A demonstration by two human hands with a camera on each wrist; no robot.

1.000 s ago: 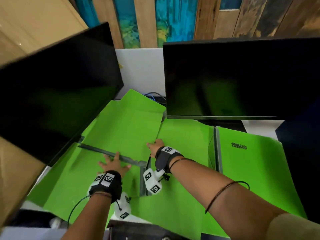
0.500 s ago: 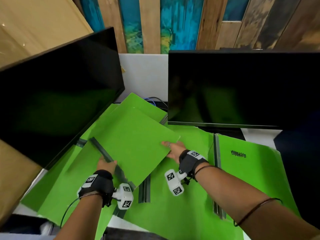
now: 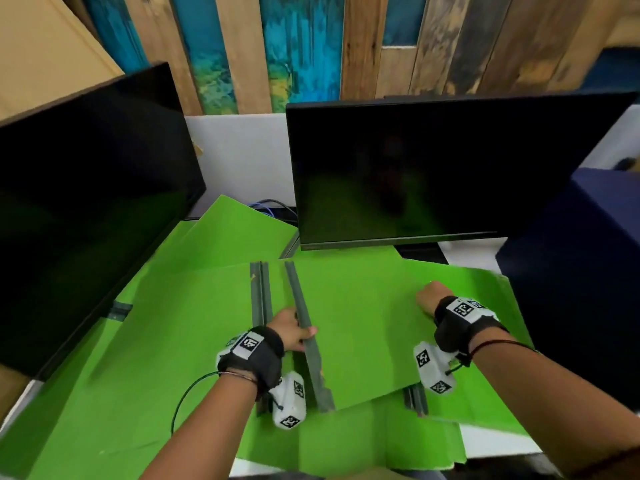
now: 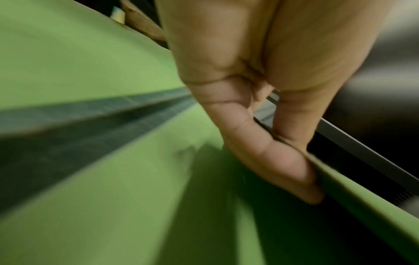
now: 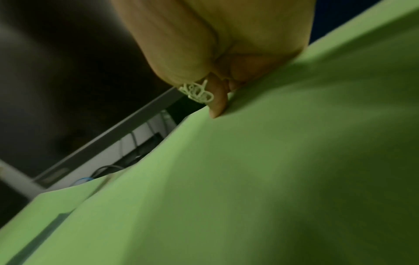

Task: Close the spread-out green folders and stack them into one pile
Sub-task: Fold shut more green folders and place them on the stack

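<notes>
I hold a closed green folder [image 3: 360, 323] a little above the spread-out ones, its grey spine [image 3: 308, 337] on the left. My left hand [image 3: 289, 329] pinches that spine edge; in the left wrist view thumb and fingers [image 4: 272, 157] clamp the thin green edge [image 4: 353, 190]. My right hand [image 3: 429, 299] grips the folder's right edge, fingers [image 5: 215, 102] curled over the green board [image 5: 272, 161]. An open folder [image 3: 156, 341] lies flat at the left, with a double grey spine [image 3: 258, 292]. Another open folder [image 3: 485, 407] lies under the held one at the right. A third green folder [image 3: 235, 230] lies at the back.
Two dark monitors stand over the desk, one at the left [image 3: 86, 202] and one at the back right [image 3: 433, 168]. A dark blue box [image 3: 581, 271] walls the right side. Cables [image 3: 273, 206] run behind the folders. Bare white desk [image 3: 498, 441] shows at the front right.
The folder I held at the left has been swung round and carried right. It now hangs closed over the middle and right folders, each hand on an opposite edge.
</notes>
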